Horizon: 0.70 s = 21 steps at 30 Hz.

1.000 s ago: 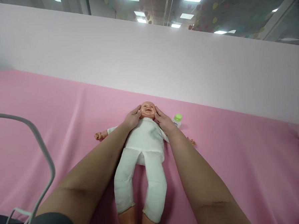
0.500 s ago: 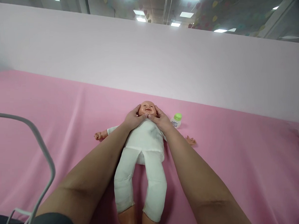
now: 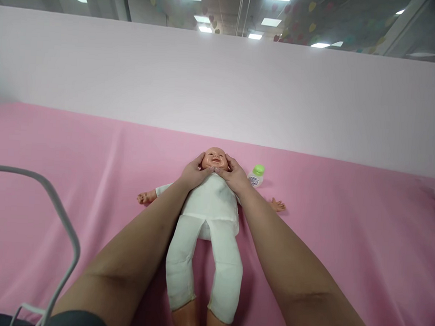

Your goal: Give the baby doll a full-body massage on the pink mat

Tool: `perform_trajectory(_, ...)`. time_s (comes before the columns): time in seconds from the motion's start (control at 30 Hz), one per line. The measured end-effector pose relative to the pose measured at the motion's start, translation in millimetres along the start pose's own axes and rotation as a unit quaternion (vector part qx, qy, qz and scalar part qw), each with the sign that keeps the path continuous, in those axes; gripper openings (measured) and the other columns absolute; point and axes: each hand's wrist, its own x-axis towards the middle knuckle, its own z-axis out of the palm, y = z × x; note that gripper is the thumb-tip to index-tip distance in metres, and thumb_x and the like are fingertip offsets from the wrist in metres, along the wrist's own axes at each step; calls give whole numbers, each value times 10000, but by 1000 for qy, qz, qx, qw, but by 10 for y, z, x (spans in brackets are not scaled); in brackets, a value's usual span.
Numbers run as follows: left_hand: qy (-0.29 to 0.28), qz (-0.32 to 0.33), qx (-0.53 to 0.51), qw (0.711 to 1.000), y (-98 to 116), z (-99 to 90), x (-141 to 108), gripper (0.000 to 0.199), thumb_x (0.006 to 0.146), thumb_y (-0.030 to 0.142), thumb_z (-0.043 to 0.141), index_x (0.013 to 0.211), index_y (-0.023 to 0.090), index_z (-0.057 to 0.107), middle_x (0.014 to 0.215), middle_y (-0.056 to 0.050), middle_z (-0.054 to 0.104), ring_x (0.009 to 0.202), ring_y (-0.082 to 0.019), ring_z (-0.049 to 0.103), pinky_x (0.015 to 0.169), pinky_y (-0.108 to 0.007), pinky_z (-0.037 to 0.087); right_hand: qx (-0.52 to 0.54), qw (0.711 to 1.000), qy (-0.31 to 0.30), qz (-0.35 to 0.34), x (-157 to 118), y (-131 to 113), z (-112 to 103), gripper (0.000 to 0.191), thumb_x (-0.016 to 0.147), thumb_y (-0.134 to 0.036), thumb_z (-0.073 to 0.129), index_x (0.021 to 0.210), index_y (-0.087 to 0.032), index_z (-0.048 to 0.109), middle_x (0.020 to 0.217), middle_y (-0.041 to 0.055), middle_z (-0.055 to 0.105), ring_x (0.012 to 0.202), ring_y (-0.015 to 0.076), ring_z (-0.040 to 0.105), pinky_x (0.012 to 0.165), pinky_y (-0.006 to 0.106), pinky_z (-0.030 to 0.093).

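A baby doll (image 3: 211,199) in white clothes lies on its back, its head farthest from me. My left hand (image 3: 195,173) cups the left side of its head, the thumb lying along the jaw toward the chin. On the other side, my right hand (image 3: 236,175) holds the head in the same way, and the two thumb tips nearly meet under the chin. Fingers behind the head are partly hidden. The doll's arms stretch out to both sides, partly covered by my forearms, and its legs point toward me.
A small clear bottle with a green cap (image 3: 256,175) stands just beyond my right wrist. The pink sheet (image 3: 102,200) has soft folds and ends at a white wall (image 3: 221,85). A grey curved metal tube (image 3: 63,213) rises at the left front.
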Motion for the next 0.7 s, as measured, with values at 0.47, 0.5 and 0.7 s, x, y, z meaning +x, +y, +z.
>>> perform_trajectory(0.47,3,13,-107,994,-282,58,170,865,915,580,694,1634,196,404,1612,-99,511,1481,-285,492,1229,-386,371,-92,995,-28,23,-106,-202,-61,900,932,-711,606,1651,-234,352,1666,49,421,1551,256,391,1297,406,273)
perform_trajectory(0.5,7,12,-111,994,-291,63,181,850,923,591,684,1628,196,418,1617,-97,504,1492,-286,479,1236,-388,360,-79,996,-30,27,-109,-209,-58,893,936,-711,600,1650,-233,354,1663,45,424,1551,255,390,1295,404,280)
perform_trajectory(0.7,14,-3,-162,987,-291,51,191,750,968,616,618,1582,200,498,1588,-99,543,1486,-289,485,1240,-410,360,101,992,-55,56,-64,-104,-41,810,964,-573,631,1650,-256,340,1625,26,488,1465,230,520,1230,384,415)
